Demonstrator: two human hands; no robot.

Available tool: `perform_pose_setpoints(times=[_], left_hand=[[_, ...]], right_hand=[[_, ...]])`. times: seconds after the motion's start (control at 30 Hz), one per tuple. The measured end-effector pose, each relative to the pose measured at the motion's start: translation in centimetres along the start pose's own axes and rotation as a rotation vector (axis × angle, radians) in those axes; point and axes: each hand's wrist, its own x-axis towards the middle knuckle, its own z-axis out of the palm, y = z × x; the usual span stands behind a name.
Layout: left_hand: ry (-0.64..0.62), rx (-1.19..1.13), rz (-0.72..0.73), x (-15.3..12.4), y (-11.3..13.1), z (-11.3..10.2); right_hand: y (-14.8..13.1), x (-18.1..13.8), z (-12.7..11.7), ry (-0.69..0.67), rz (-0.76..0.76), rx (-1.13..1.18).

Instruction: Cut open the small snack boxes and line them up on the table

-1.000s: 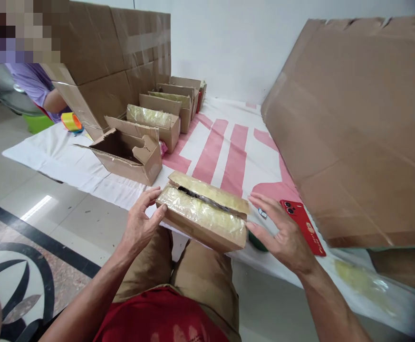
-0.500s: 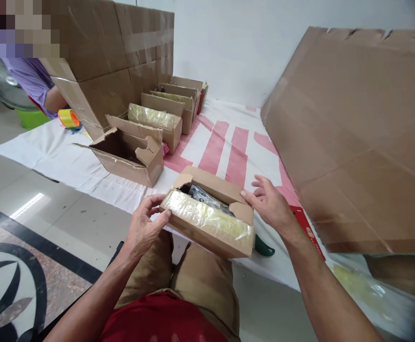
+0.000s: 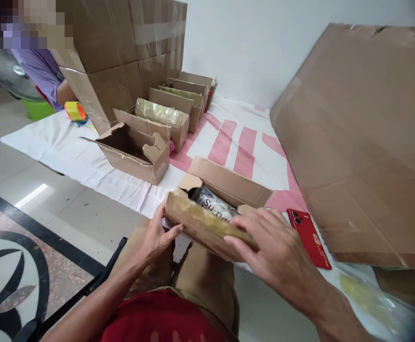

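A small cardboard box (image 3: pixel 202 236) stands at the table's front edge, near my lap, with its top flaps raised. Yellowish clear tape covers its near flap. Inside lies a silvery packet (image 3: pixel 216 206) printed with dark letters starting "Su-pe". My left hand (image 3: pixel 160 237) grips the box's left end, thumb on the front wall and fingers round the corner. The near flap's right part is pinched between the thumb and fingers of my right hand (image 3: pixel 271 242), which hides the box's right end.
An open cardboard box (image 3: pixel 136 159) stands to the left, with several more in a row behind it. A red phone (image 3: pixel 309 237) lies right of my right hand. Large cartons (image 3: pixel 364 142) flank the table. A tape roll (image 3: pixel 75 111) sits near a person in purple (image 3: pixel 41 71).
My right hand has moved from the box's far right corner to its near flap. Both long flaps now stand wider apart, showing more of the packet. The green object is now out of sight.
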Motion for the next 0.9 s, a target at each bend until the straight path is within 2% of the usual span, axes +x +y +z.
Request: perform_pose_setpoints(times=[0.1,0.17,0.23,0.33,0.37,0.43,0.5,0.57,0.6,0.67,0.73,0.77,0.83,0.9], left_hand=[[0.028,-0.048,-0.017,0.2,-0.7,0.6],[0.039,-0.040,-0.003,0.5,-0.8,0.5],[0.019,0.010,-0.012,0.9,-0.8,-0.4],[-0.016,0.010,-0.071,1.4,-0.6,-2.6],[-0.007,-0.022,-0.093,1.5,-0.3,-3.4],[0.091,-0.081,-0.077,1.2,0.6,-4.7],[0.233,-0.051,0.081,0.6,2.2,-5.2],[0.303,0.080,0.335,-0.1,4.2,-4.9],[0.280,0.172,0.456,-0.3,5.1,-4.4],[0.143,0.358,0.631,-0.4,6.5,-3.1],[0.002,0.488,0.714,-0.3,7.0,-1.8],[-0.027,0.523,0.737,-0.2,6.9,-1.3],[-0.002,0.544,0.773,-0.1,6.3,-0.5],[0.051,0.536,0.799,-0.1,5.6,-0.1]], right_hand=[[-2.3,-0.7,-0.6,-0.194,-0.107,0.144],[-3.6,-1.4,0.1,-0.278,-0.111,0.181],[-4.1,-2.0,1.4,-0.235,-0.103,0.124],[-3.6,-2.6,3.3,-0.075,-0.133,0.059],[-3.3,-2.7,3.6,-0.025,-0.141,0.070],[-2.6,-2.5,3.9,0.060,-0.148,0.115],[-2.1,-2.1,4.0,0.101,-0.151,0.159],[-1.9,-1.5,3.9,0.092,-0.144,0.219],[-1.9,-1.2,3.8,0.078,-0.136,0.254],[-1.6,-0.6,3.5,0.051,-0.123,0.309],[-0.8,-0.1,3.1,0.059,-0.118,0.292],[-0.3,0.1,2.9,0.077,-0.109,0.239],[1.0,0.6,2.7,0.101,-0.061,0.061],[2.2,1.2,2.8,0.041,0.016,-0.141]])
